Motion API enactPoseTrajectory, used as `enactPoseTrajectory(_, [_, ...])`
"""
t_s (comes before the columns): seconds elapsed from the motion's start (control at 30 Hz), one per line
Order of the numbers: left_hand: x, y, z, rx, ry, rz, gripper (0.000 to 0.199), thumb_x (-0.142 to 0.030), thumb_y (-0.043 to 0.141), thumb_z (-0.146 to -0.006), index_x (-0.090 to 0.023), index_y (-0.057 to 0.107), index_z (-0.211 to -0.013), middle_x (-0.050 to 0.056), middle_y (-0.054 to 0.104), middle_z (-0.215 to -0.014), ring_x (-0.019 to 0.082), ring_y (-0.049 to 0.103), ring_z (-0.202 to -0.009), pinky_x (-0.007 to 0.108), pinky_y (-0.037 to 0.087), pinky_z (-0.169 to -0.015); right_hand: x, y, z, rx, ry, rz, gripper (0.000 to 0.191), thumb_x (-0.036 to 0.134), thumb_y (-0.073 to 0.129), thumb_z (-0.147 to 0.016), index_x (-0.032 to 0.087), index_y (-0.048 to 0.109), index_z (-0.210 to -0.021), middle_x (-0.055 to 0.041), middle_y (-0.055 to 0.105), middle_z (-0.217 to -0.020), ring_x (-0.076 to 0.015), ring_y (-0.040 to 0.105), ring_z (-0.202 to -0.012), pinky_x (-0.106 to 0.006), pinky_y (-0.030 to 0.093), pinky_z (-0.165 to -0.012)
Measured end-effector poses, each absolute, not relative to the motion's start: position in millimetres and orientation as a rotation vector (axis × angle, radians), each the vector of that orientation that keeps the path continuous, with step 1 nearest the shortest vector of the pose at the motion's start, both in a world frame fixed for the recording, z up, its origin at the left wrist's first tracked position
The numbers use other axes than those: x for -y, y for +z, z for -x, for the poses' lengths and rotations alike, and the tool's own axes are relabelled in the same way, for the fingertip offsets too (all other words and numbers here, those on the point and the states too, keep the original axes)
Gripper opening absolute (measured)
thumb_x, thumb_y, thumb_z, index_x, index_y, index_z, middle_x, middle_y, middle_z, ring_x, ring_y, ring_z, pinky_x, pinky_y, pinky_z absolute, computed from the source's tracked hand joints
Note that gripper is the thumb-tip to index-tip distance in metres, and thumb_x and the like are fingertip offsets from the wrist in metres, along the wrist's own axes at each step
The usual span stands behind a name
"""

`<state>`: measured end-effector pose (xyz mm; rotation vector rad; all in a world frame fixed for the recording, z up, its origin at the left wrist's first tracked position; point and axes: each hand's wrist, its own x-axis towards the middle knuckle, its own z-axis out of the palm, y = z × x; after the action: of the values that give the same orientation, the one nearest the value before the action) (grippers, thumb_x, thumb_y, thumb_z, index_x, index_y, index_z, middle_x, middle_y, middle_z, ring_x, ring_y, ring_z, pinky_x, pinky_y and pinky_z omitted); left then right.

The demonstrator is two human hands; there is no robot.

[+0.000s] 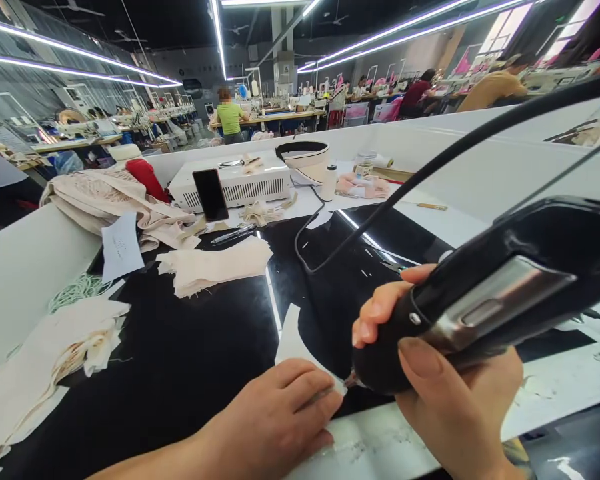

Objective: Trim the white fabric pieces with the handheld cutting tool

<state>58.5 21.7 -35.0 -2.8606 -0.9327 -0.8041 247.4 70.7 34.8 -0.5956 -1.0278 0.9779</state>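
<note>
My right hand (445, 373) is wrapped round a black handheld power tool (485, 293) with a silver panel, its small metal tip at the end of a white curved piece (295, 340). The piece lies on the glossy black board near the front edge. My left hand (280, 413) rests on it from the front, fingers together and pressing it down close to the tool's tip. Part of the piece is hidden under those fingers.
Stacked cream fabric pieces lie on the board (220, 267) and at the left (55, 373). A phone (211, 195) leans against a white vented box (250, 183). The tool's black cable (380, 213) arcs across. People sit at distant tables.
</note>
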Motion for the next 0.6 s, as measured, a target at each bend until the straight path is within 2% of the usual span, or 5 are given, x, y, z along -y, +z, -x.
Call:
enactPoseTrajectory(0.3, [-20.8,-37.1,-57.2,0.961,-0.750,2.837,0.029,-0.033,0.063,-0.121,-0.011,0.070,-0.138,0.013,0.079,-0.127,0.024,0.075,-0.124,0.036,0.065,-0.116,-72.8,38.5,-247.7,1.095,0.987,0.561,0.045,0.047,0.103,-0.089,0.029,0.074,-0.117,0.0009,0.078,-0.083,-0.0164,0.072,-0.058,-0.028,0.065,-0.051])
enactPoseTrajectory(0.6, [-18.6,-30.7,-59.9,1.018,-0.717,2.760,0.035,-0.036,0.050,-0.125,-0.010,0.070,-0.138,0.014,0.078,-0.124,0.026,0.075,-0.117,0.038,0.065,-0.112,-72.3,35.3,-253.0,1.128,1.038,0.529,0.042,0.045,0.100,-0.094,0.031,0.073,-0.123,0.0006,0.079,-0.087,-0.0163,0.074,-0.063,-0.027,0.066,-0.054])
